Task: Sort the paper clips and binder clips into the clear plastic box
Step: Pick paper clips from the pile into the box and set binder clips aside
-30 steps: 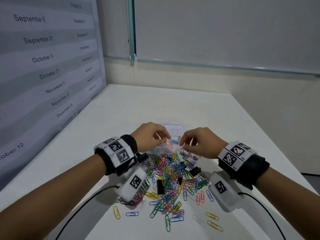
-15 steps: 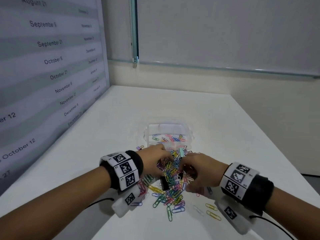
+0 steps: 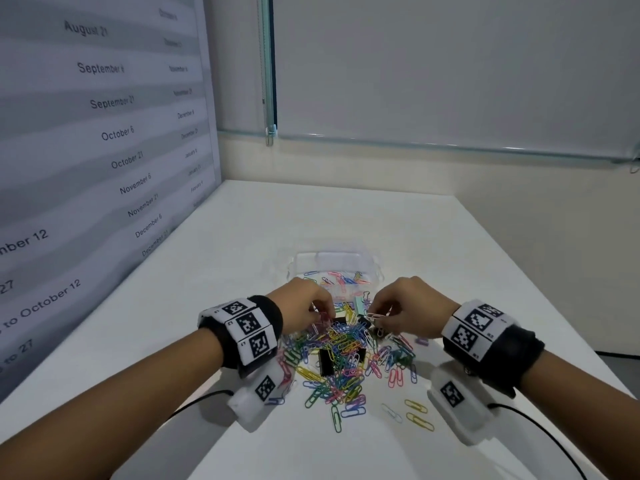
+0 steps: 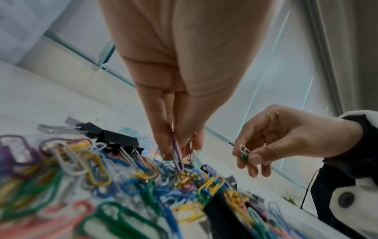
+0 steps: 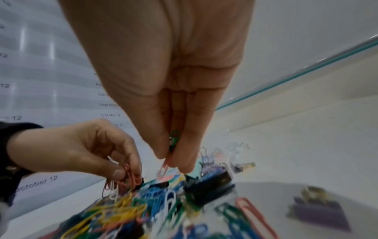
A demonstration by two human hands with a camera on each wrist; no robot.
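Observation:
A heap of coloured paper clips [image 3: 341, 355] with black binder clips [image 3: 325, 362] lies on the white table, just in front of the clear plastic box [image 3: 375, 266], which holds several clips. My left hand [image 3: 323, 311] hovers over the heap's far left and pinches a small bunch of pink and purple paper clips [image 4: 176, 152]. My right hand [image 3: 372, 317] is over the far right of the heap and pinches a few clips, green, white and pink [image 5: 170, 150]. A mint binder clip [image 3: 359, 304] stands between the two hands.
A purple binder clip [image 5: 321, 211] lies apart at the heap's right. Loose yellow clips [image 3: 417, 412] lie toward the front edge. A wall with printed dates [image 3: 104, 133] runs along the table's left side. Cables [image 3: 540, 427] trail from both wrists.
Both hands dipped from the box down into the heap, and now each has come up a little, pinching a bunch of clips. The head view has shifted, showing more of the box.

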